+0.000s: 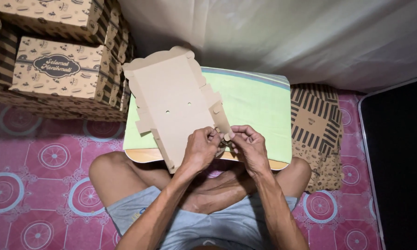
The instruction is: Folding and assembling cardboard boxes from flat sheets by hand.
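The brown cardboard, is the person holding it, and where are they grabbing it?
Yes. Both hands hold the flat cardboard box blank at its near corner: the left hand and the right hand pinch the small flaps there, over the green board.

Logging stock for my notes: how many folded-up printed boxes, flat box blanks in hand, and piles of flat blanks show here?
Folded printed boxes that clearly show: 2
Flat cardboard blank, pinched by left hand and right hand: 1
Pile of flat printed blanks: 1
Total: 4

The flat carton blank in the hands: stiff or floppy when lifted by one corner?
The blank is thin, creased sheet, so it probably sags at the folds. It looks light: left hand and right hand pinch only its corner.
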